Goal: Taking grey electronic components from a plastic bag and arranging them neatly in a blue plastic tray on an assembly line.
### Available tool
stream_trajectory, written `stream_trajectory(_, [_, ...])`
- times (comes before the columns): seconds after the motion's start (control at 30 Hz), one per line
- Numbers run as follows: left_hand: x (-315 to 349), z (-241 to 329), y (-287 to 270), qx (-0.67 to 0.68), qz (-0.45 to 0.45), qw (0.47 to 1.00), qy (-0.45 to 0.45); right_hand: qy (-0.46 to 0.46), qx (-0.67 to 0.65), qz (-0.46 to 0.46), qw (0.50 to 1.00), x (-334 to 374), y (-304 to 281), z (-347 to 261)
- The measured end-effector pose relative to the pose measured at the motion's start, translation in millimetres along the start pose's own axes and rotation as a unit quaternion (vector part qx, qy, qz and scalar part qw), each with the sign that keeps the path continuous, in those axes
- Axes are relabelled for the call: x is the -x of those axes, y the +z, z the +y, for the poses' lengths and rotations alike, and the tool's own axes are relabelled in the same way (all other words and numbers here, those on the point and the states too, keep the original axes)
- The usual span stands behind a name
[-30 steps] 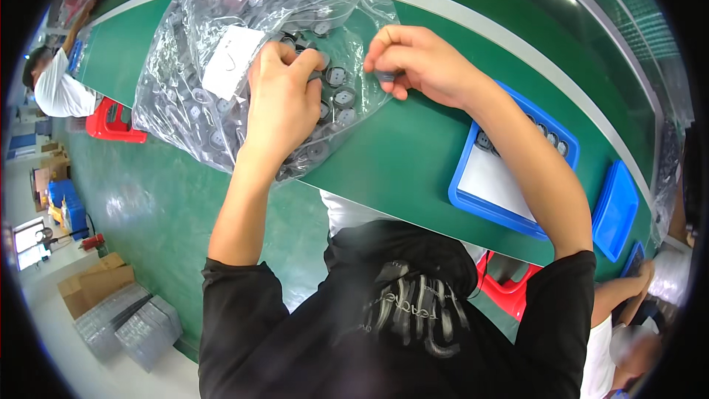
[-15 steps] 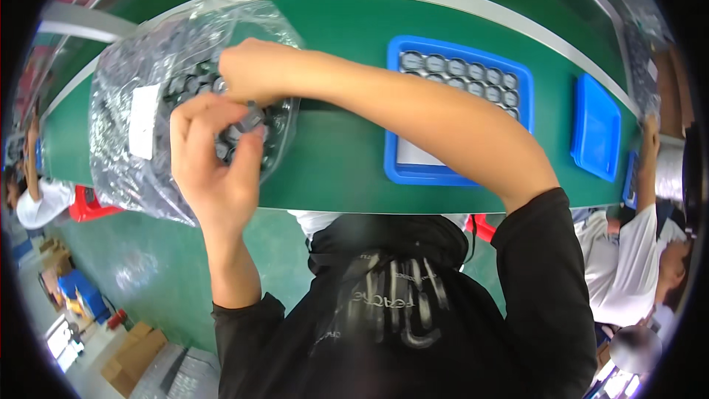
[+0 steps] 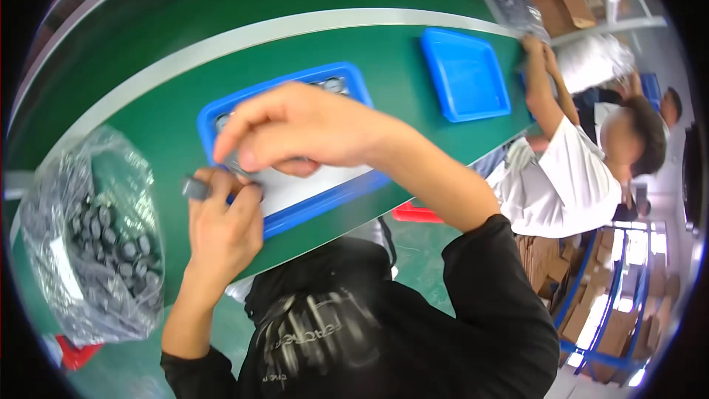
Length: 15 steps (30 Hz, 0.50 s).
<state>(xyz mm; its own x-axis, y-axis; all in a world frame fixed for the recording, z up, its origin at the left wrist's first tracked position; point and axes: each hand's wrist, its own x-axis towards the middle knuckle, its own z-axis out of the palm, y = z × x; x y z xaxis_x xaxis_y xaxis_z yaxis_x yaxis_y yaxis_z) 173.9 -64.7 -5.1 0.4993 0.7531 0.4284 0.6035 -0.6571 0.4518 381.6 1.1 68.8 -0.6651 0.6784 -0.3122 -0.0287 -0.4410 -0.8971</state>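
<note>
Left hand [image 3: 225, 225] clamping short grey cylindrical part [image 3: 196, 189] between fingers, just beside blue tray [image 3: 325, 203]. Right hand [image 3: 310, 129] hovering over tray; cannot tell finger closure. Clear bag [image 3: 44, 210] holding similar dark-grey parts [image 3: 111, 240], carrying white label [image 3: 67, 270], writing unreadable. Black shirt [image 3: 428, 318] showing pale lettering [image 3: 321, 332].

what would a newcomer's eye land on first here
Likely the right hand over a blue tray near the middle, with the left hand at the tray's left end, holding a grey part. Then the clear bag of dark parts at lower left, and another tray toward upper right.
</note>
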Motion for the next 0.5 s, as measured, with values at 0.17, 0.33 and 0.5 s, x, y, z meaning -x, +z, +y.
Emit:
stream_trajectory(0.17, [-3, 2, -5, 0.024, -0.053, 0.998, 0.022, -0.049, 0.256, 0.099, 0.96, 52, -26, 45])
stream_trajectory(0.33, [-8, 0, -6, 0.02, -0.089, 0.995, 0.031, -0.134, 0.512, 0.131, 0.838, 67, -28, 67])
stream_trajectory(0.5, [0, -10, -20, -0.003, 0.089, 0.996, 0.005, -0.107, 0.545, 0.12, 0.823, 54, -8, 65])
